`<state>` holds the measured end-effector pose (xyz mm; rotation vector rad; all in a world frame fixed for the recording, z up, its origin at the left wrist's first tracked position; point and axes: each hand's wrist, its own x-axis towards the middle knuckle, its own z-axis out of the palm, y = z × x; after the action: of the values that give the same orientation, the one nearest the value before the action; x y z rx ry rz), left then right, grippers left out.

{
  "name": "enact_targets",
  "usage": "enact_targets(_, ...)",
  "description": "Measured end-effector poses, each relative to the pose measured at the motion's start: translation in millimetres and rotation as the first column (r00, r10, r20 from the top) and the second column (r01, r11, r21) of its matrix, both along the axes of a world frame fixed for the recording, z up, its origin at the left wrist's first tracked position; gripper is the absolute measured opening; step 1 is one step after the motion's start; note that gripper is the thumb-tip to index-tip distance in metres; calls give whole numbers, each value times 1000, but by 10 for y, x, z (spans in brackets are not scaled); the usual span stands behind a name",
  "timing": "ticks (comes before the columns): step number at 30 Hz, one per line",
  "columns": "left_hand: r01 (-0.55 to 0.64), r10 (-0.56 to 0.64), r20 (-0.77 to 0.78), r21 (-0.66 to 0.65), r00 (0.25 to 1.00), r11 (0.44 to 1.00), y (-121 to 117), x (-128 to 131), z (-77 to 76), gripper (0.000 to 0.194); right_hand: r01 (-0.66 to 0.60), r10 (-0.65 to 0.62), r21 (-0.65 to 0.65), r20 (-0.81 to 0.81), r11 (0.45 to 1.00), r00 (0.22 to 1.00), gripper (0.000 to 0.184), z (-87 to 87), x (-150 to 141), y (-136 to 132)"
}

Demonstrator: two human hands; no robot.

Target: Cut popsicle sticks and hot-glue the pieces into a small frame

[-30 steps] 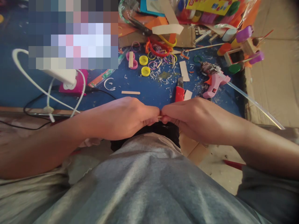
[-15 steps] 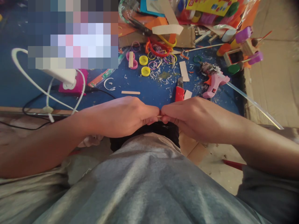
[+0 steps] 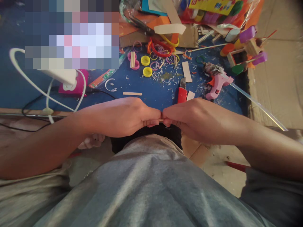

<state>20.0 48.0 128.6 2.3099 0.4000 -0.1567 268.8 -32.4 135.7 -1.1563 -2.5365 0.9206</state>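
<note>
My left hand (image 3: 134, 116) and my right hand (image 3: 187, 118) meet at the table's near edge, above my lap. Both are closed in a pinch on a thin wooden craft stick (image 3: 161, 120). Only a sliver of it shows between the fingertips; the rest is hidden. Just beyond my right hand lies a red utility knife (image 3: 182, 93), blade pointing away, beside a small white piece of card (image 3: 190, 95). Another craft stick (image 3: 132, 93) rests flat on the blue table beyond my left hand.
A pink glue gun (image 3: 219, 83) with a long clear glue stick lies at right. Farther back are yellow rings (image 3: 147, 72), scissors (image 3: 163, 47), shavings and a bottle-cap and stick construction (image 3: 246, 50). A white cable (image 3: 17, 69) and pink power adapter (image 3: 72, 85) sit at left.
Both hands keep their pinch on the craft stick and have barely shifted. Slightly more of the stick shows between the fingertips. Things on the table stay put.
</note>
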Motion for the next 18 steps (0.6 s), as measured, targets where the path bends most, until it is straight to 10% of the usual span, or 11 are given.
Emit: enact_targets(18,-180,192,29,509,981,842,-238,90,-5,31,152,-226,277,258,949,939,31,-1,-138,-52)
